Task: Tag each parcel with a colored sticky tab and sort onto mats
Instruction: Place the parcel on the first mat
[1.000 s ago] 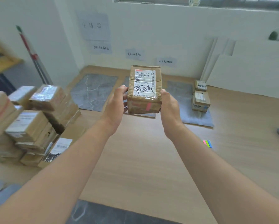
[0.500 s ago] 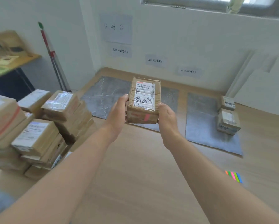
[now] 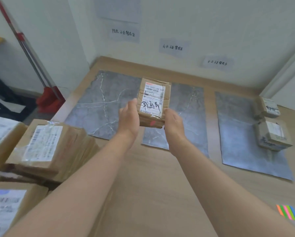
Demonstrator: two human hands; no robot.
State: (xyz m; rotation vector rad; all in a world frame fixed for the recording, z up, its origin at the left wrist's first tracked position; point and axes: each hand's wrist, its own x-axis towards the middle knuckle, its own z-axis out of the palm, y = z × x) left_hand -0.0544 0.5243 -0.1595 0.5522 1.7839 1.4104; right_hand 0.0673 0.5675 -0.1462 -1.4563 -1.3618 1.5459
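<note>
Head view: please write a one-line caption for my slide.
Left hand and right hand hold a pink-tabbed parcel before three grey mats; two parcels lie on the right mat.

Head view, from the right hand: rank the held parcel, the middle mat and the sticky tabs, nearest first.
1. Held parcel, gripped by the right hand.
2. Middle mat, just beneath and beyond.
3. Sticky tabs, low right corner.

A shipping label on the parcel read "642 H431-00 049". On the wall, the left sign read "阳光小区暂存区", the middle sign "山水小区暂存区" and the right sign "天天小区暂存区".
</note>
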